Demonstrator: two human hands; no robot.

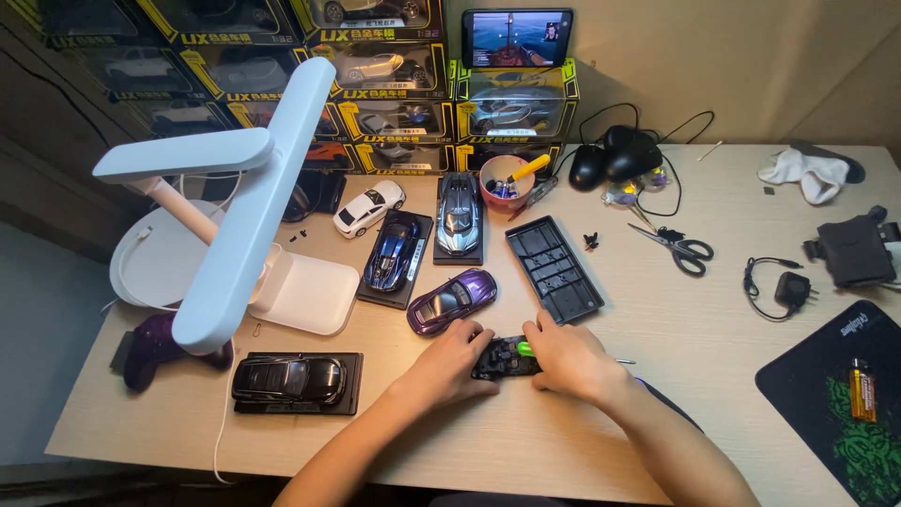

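A small black toy car (504,358) was held on the table (713,329) by the left hand (450,361) and the right hand (568,357). Both hands were closed around it. A purple toy car (451,300) sat just beside them.

Yellow-black car boxes (375,84) stacked beneath a lit phone screen (516,38).

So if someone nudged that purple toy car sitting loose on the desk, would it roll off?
Probably: the purple toy car stands on its wheels on the bare desk, with no base under it. It looks glossy, so maybe slippery, and likely stiff rather than floppy.
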